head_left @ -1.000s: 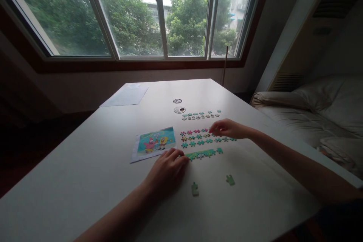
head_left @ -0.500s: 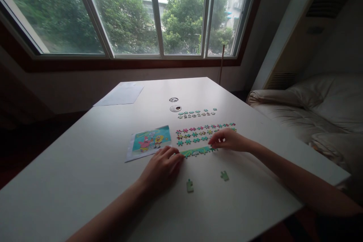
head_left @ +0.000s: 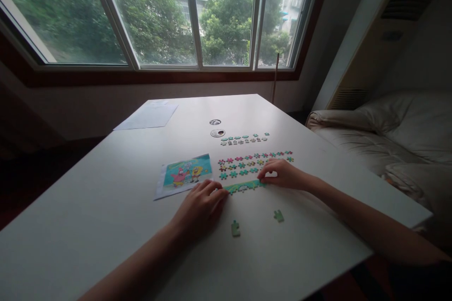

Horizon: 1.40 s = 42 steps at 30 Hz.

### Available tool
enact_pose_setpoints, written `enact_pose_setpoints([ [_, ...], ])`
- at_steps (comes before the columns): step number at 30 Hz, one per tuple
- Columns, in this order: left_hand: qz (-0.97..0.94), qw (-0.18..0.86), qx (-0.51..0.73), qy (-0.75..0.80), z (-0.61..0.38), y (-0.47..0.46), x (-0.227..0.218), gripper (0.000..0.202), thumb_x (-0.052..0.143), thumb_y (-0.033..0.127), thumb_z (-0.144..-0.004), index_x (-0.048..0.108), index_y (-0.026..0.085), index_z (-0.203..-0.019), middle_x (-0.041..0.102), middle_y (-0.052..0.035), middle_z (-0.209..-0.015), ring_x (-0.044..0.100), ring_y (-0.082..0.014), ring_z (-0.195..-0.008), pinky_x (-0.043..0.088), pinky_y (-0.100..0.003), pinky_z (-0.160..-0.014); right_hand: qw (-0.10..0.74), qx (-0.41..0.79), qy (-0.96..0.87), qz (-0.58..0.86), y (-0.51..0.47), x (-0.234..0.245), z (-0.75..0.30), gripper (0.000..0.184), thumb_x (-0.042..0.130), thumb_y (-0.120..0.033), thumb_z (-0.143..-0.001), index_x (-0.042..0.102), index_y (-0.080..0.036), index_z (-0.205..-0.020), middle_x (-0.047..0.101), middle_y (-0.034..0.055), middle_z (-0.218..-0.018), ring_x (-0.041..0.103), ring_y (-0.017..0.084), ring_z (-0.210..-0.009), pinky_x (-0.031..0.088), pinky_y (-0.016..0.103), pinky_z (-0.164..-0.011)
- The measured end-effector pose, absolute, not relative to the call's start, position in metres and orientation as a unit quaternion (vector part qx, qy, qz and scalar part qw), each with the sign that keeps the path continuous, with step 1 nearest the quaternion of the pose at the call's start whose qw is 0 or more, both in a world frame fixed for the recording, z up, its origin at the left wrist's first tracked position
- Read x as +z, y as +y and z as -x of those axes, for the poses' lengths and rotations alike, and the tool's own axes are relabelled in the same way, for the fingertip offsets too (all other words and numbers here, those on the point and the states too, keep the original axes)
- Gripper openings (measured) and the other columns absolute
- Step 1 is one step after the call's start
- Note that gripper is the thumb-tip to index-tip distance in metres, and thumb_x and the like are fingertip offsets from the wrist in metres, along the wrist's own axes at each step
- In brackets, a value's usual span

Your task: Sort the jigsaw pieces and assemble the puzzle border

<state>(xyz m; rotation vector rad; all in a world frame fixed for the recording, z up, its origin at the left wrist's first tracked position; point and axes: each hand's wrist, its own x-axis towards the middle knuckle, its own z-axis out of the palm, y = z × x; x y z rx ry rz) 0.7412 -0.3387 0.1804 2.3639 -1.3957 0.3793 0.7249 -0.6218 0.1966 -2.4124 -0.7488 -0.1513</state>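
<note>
A joined strip of green jigsaw puzzle pieces (head_left: pixel 243 187) lies flat on the white table (head_left: pixel 116 225). My left hand (head_left: pixel 203 202) rests at its left end, fingers bent and pressed down onto that end, partly hiding it. At the right end, my right hand (head_left: pixel 284 175) has thumb and forefinger curved into a ring, their tips together on the end of the strip. Two loose green edge pieces, a left one (head_left: pixel 235 229) and a right one (head_left: pixel 278 216), lie apart on my side of the strip.
Beyond the strip lie several rows of loose puzzle pieces (head_left: pixel 241 165), and farther off more pieces (head_left: pixel 243 141). A cartoon picture sheet (head_left: pixel 185 174) is left of them. Two round items (head_left: pixel 218 133) and a white paper (head_left: pixel 146 117) lie farther back. A sofa (head_left: pixel 339 136) stands right.
My right hand's fingertips have shifted slightly left at the strip's right end, and its thumb and forefinger now form a clearer ring. My left hand stays at the left end.
</note>
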Motion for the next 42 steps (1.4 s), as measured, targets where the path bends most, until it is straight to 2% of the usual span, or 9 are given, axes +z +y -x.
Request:
enact_pose_setpoints([
  [8, -0.837, 0.188, 0.134, -0.496, -0.741, -0.339, 0.180, 0.021, 0.042, 0.015, -0.085, 0.059, 0.019, -0.097, 0.058, -0.0077, -0.092, 0.051, -0.0202, -0.085, 0.046, -0.036, -0.074, 0.295, -0.036, -0.267, 0.917, -0.627, 0.201, -0.726, 0.013, 0.058, -0.029, -0.079, 0.066, -0.019, -0.082, 0.067, 0.0039, -0.082, 0.058, 0.015, -0.076, 0.043, 0.028, -0.073],
  [15, -0.837, 0.175, 0.141, -0.498, -0.742, -0.344, 0.185, 0.020, 0.046, 0.013, -0.082, 0.058, 0.019, -0.097, 0.058, -0.0074, -0.095, 0.051, -0.0212, -0.089, 0.045, -0.037, -0.077, 0.270, 0.065, -0.247, 0.928, -0.644, 0.216, -0.725, 0.025, 0.061, -0.036, -0.075, 0.065, -0.018, -0.092, 0.065, 0.0041, -0.085, 0.056, 0.013, -0.070, 0.043, 0.022, -0.061],
  [20, -0.804, 0.125, 0.077, -0.577, -0.741, -0.368, 0.200, 0.029, 0.046, 0.020, -0.085, 0.050, 0.021, -0.113, 0.055, -0.0057, -0.112, 0.047, -0.0235, -0.100, 0.042, -0.039, -0.084, 0.261, 0.067, -0.246, 0.931, -0.643, 0.214, -0.727, 0.027, 0.063, -0.038, -0.073, 0.065, -0.017, -0.090, 0.063, 0.0038, -0.081, 0.054, 0.013, -0.068, 0.042, 0.021, -0.059],
  [24, -0.784, 0.114, 0.064, -0.607, -0.744, -0.389, 0.205, 0.033, 0.044, 0.024, -0.088, 0.045, 0.020, -0.120, 0.049, -0.0057, -0.123, 0.045, -0.0237, -0.106, 0.040, -0.039, -0.088, 0.257, 0.061, -0.248, 0.932, -0.640, 0.213, -0.728, 0.025, 0.062, -0.038, -0.074, 0.065, -0.017, -0.087, 0.061, 0.0030, -0.076, 0.054, 0.012, -0.066, 0.042, 0.021, -0.059],
  [32, -0.768, 0.125, 0.062, -0.626, -0.749, -0.410, 0.190, 0.041, 0.047, 0.029, -0.086, 0.040, 0.019, -0.125, 0.046, -0.0056, -0.129, 0.044, -0.0234, -0.110, 0.037, -0.038, -0.091, 0.255, 0.054, -0.258, 0.930, -0.641, 0.211, -0.729, 0.021, 0.061, -0.035, -0.074, 0.064, -0.017, -0.085, 0.057, 0.0020, -0.074, 0.053, 0.012, -0.066, 0.043, 0.021, -0.059],
  [42, -0.767, 0.138, 0.066, -0.623, -0.748, -0.409, 0.189, 0.039, 0.045, 0.028, -0.086, 0.041, 0.019, -0.124, 0.046, -0.0057, -0.129, 0.044, -0.0230, -0.111, 0.035, -0.038, -0.092, 0.248, 0.054, -0.252, 0.934, -0.641, 0.213, -0.728, 0.020, 0.061, -0.035, -0.074, 0.064, -0.017, -0.082, 0.058, 0.0022, -0.073, 0.052, 0.012, -0.065, 0.042, 0.021, -0.058],
])
